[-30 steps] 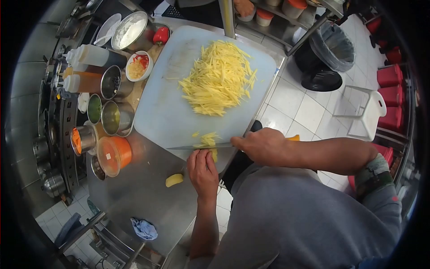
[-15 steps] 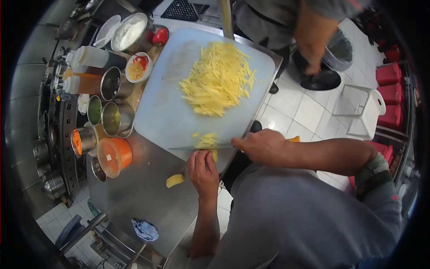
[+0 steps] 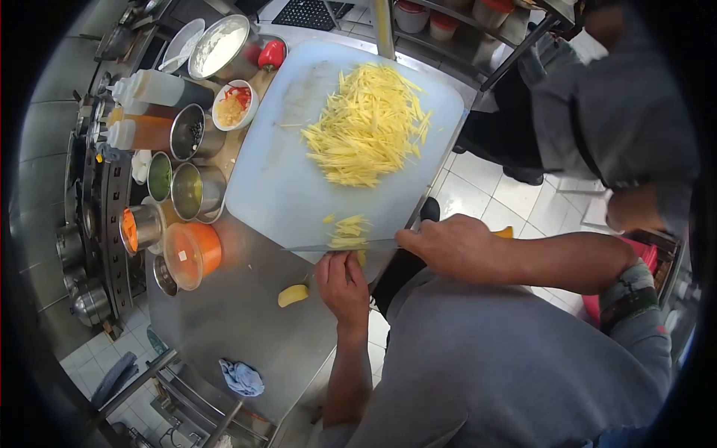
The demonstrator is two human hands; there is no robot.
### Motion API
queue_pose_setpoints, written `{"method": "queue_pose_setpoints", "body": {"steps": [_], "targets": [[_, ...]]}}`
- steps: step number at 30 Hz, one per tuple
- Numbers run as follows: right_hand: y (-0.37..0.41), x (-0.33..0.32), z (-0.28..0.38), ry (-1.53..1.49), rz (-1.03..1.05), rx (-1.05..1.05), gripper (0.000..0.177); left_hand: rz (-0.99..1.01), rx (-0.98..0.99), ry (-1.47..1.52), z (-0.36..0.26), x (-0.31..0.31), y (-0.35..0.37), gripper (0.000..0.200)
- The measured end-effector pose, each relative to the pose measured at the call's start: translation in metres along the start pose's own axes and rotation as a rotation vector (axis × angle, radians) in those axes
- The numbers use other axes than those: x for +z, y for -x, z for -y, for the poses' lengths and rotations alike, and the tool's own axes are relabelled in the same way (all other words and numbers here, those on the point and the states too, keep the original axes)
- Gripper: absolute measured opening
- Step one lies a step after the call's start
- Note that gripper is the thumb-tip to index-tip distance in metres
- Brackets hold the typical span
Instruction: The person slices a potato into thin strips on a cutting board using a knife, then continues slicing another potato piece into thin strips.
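My right hand [image 3: 453,246] is closed around the handle of a kitchen knife [image 3: 382,245], whose yellow end shows behind the fist. Its blade lies across the near corner of a white cutting board [image 3: 261,187]. Bent fingers of my left hand [image 3: 341,284] press a yellow piece of vegetable or fruit [image 3: 361,258] against the board, right beside the blade; most of that piece is hidden. Just beyond the blade are a few fresh-cut strips [image 3: 349,225]. Farther up the board sits a large heap of thin yellow strips [image 3: 366,127]. A loose yellow slice [image 3: 293,296] rests on the steel table.
Left of the board stand squeeze bottles [image 3: 149,134], steel pots [image 3: 198,192], an orange tub [image 3: 193,254], a bowl of chopped red and pale bits [image 3: 234,105] and a red pepper [image 3: 272,55]. A blue cloth [image 3: 242,378] lies nearer me. Another person [image 3: 612,112] is at the right.
The other person has moved right, away from the black lid and bin. More strips lie beside the blade, while both my hands stay in nearly the same place.
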State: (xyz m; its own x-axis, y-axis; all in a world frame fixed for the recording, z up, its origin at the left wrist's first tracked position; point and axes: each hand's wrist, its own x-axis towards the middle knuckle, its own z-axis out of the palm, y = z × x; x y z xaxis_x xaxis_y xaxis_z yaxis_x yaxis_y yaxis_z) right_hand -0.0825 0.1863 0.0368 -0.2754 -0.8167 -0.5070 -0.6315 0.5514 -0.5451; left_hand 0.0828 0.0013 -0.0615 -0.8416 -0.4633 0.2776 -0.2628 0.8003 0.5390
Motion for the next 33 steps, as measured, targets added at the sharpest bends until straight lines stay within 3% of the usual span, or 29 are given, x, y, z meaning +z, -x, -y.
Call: {"method": "queue_pose_setpoints", "body": {"steps": [4, 7, 13, 18, 28, 31, 33], "targets": [[0.005, -0.001, -0.005, -0.011, 0.082, 0.103, 0.034, 0.026, -0.013, 0.005, 0.003, 0.001, -0.003, 0.012], [-0.018, 0.016, -0.005, -0.012, -0.048, 0.014, 0.033, 0.012, 0.001, 0.005, -0.001, -0.001, -0.005, 0.012], [-0.013, 0.014, -0.007, -0.043, 0.053, 0.062, 0.031, 0.021, -0.022, 0.022, -0.007, -0.005, -0.002, 0.009], [-0.014, 0.01, -0.005, -0.042, -0.005, 0.017, 0.031, -0.007, -0.025, 0.024, -0.001, 0.001, -0.001, 0.005], [-0.036, 0.014, -0.025, -0.112, -0.002, -0.083, 0.033, 0.079, -0.037, -0.013, -0.007, -0.014, 0.009, 0.024], [-0.038, 0.007, -0.026, -0.12, 0.017, 0.021, 0.035, 0.074, -0.008, -0.022, -0.005, -0.007, -0.001, 0.026], [-0.035, -0.004, -0.029, -0.057, -0.081, 0.036, 0.035, 0.079, 0.018, -0.003, -0.006, -0.001, -0.011, 0.025]]}}
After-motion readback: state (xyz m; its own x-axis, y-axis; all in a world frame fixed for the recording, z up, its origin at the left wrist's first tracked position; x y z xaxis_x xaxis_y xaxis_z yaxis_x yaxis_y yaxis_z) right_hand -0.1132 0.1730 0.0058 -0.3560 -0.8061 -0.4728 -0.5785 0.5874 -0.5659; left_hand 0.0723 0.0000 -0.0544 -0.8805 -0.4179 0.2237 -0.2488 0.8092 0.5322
